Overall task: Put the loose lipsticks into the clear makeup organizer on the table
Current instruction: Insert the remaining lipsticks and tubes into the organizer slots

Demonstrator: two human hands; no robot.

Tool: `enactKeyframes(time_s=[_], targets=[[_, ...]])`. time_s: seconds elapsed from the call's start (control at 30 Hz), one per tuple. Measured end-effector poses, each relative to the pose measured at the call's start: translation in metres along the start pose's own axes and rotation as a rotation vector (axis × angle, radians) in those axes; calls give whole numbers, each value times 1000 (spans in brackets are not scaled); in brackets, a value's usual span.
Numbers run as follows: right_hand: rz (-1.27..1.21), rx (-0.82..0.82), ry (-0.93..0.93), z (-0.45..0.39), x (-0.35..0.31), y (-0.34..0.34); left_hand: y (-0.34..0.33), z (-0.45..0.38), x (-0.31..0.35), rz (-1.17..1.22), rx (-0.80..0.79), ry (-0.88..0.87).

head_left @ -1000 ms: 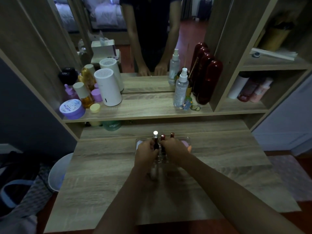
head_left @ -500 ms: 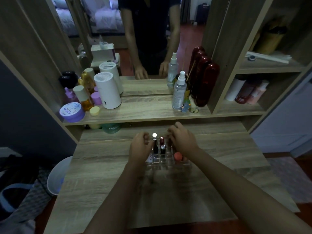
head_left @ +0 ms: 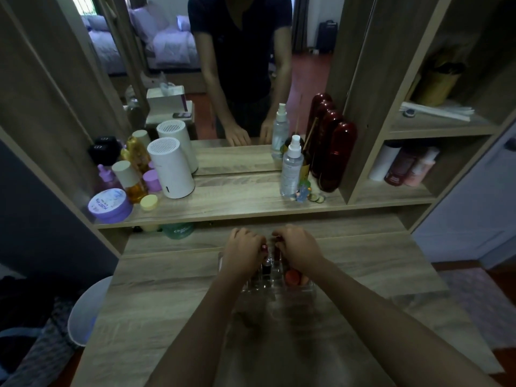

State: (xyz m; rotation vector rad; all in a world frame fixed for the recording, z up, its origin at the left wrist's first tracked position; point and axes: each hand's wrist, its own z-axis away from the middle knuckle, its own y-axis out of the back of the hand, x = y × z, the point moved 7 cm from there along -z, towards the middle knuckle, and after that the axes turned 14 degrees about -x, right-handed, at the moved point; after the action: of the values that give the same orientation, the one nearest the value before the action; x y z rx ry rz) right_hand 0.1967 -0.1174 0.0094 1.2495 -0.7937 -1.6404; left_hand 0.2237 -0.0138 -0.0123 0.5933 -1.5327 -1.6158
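Both hands, left (head_left: 243,254) and right (head_left: 300,251), curl over the organizer (head_left: 305,289) at twelve o'clock on the worktop (head_left: 167,303); their grip cannot be told.

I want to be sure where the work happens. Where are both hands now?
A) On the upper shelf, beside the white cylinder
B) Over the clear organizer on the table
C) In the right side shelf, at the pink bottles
B: the left hand and the right hand are both over the clear organizer on the table, where lipsticks stand.

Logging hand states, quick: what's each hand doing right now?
Left hand: closed around a lipstick over the organizer.
Right hand: curled at the organizer; grip cannot be told.
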Motion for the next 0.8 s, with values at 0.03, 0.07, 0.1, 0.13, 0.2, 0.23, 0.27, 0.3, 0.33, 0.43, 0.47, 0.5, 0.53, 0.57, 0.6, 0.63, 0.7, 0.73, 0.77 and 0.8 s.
enactKeyframes(time_s=[0.03, 0.07, 0.1, 0.13, 0.2, 0.23, 0.27, 0.3, 0.33, 0.43, 0.47, 0.5, 0.53, 0.57, 0.6, 0.63, 0.7, 0.73, 0.77, 0.8], targets=[[2, -2, 5, 0, -1, 0, 0, -1, 0, -3, 0, 6], [4, -4, 10, -1, -2, 0, 0, -3, -1, -4, 1, 12], [3, -6, 15, -1, -3, 0, 0, -4, -1, -5, -1, 18], [-3, -4, 18, -1, -3, 0, 0, -4, -2, -4, -3, 26], [-21, 12, 27, -1, -5, 1, -1, -5, -4, 10, -2, 41], [-25, 20, 34, -1, -6, 1, -1, -6, -5, 21, 1, 47], [-24, 25, 42, -1, -7, 1, -1, -6, -6, 35, 6, 52], [-24, 26, 49, 0, -8, 1, -1, -6, -6, 51, 9, 57], [-24, 26, 54, 0, -9, 1, -1, -5, -7, 63, 11, 60], [-33, 23, 53, 0, -9, 2, -1, -5, -6, 62, 12, 59], [-33, 18, 52, 1, -9, 2, -1, -4, -6, 64, 15, 56], [-32, 12, 52, 1, -9, 2, -1, -4, -5, 73, 19, 55], [-34, 9, 52, 2, -9, 1, -1, -3, -5, 83, 24, 55], [-38, 10, 53, 2, -9, 1, -1, -3, -5, 91, 31, 58], [-42, 14, 53, 2, -9, 1, 0, -2, -6, 97, 40, 62], [-42, 18, 53, 3, -9, 2, 0, -2, -6, 98, 47, 65], [-40, 22, 48, 2, -9, 3, 2, -1, -7, 91, 46, 74], [-41, 22, 44, 2, -9, 4, 2, -1, -7, 88, 42, 80], [-41, 22, 41, 1, -9, 5, 3, -1, -7, 87, 39, 81], [-40, 23, 39, 1, -9, 5, 4, -1, -7, 90, 40, 79]])
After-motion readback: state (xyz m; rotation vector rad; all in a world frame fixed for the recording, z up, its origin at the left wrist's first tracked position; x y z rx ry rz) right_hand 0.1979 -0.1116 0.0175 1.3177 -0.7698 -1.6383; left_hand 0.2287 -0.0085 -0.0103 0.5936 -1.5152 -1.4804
